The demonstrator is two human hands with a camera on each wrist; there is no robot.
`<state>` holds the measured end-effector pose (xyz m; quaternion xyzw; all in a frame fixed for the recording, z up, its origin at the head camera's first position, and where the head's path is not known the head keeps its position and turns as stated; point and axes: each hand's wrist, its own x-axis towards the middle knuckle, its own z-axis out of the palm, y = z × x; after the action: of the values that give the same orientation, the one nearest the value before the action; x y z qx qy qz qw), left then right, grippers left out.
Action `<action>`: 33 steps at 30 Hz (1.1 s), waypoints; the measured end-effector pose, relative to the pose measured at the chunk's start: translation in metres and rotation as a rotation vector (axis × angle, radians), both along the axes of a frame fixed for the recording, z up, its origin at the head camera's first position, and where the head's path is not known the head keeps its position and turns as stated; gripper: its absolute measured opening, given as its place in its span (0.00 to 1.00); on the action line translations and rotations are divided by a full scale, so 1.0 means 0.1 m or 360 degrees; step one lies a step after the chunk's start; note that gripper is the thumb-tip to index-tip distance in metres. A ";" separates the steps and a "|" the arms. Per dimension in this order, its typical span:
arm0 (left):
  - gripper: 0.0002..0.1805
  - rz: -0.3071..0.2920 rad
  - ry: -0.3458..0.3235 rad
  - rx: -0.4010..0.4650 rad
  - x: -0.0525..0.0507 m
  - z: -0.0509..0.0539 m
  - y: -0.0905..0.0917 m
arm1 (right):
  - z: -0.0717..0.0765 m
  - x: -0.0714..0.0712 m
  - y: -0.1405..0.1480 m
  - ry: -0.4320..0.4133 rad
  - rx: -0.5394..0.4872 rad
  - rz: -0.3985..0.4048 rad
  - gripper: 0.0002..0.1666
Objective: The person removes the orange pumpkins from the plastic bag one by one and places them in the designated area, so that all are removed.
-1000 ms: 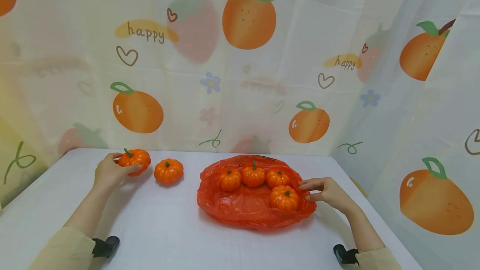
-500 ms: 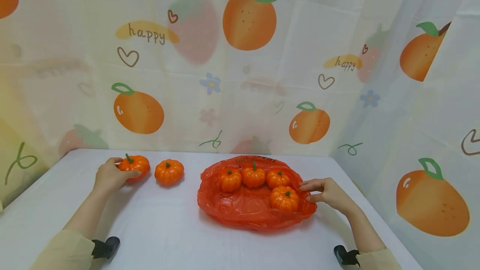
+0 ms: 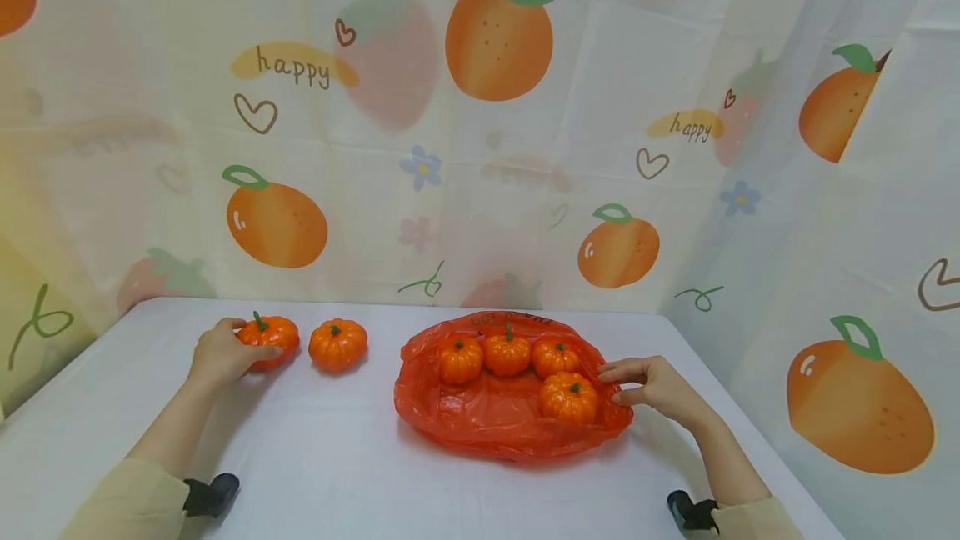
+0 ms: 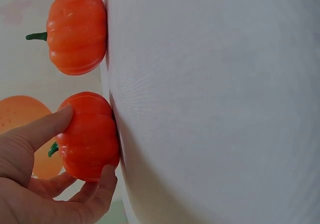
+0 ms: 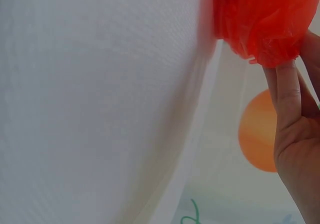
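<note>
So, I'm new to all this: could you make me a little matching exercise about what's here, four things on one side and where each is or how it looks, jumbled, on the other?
Things
1. left hand
2. right hand
3. red plastic bag
4. fabric backdrop

Places and states
A. printed with cartoon oranges
B. lies open with four mini pumpkins inside
C. grips a mini pumpkin
D. at the bag's right-hand rim

Right pairs
1-C, 2-D, 3-B, 4-A
</note>
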<state>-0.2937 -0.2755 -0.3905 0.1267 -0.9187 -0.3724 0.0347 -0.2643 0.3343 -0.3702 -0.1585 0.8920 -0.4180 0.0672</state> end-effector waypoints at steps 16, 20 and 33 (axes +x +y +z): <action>0.47 -0.0038 -0.0030 -0.0020 0.00 0.02 0.01 | 0.00 0.01 -0.01 -0.0008 0.0015 -0.0031 0.19; 0.49 0.0006 -0.0042 -0.0019 0.01 0.05 0.04 | -0.02 0.00 0.00 -0.0005 0.0048 -0.0048 0.18; 0.50 0.0057 0.0100 -0.0063 0.04 0.11 0.17 | -0.01 0.00 0.01 -0.0018 0.0038 -0.0056 0.18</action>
<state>-0.2899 -0.2581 -0.3795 0.1307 -0.9219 -0.3574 0.0727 -0.2645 0.3348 -0.3716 -0.1396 0.8992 -0.4092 0.0668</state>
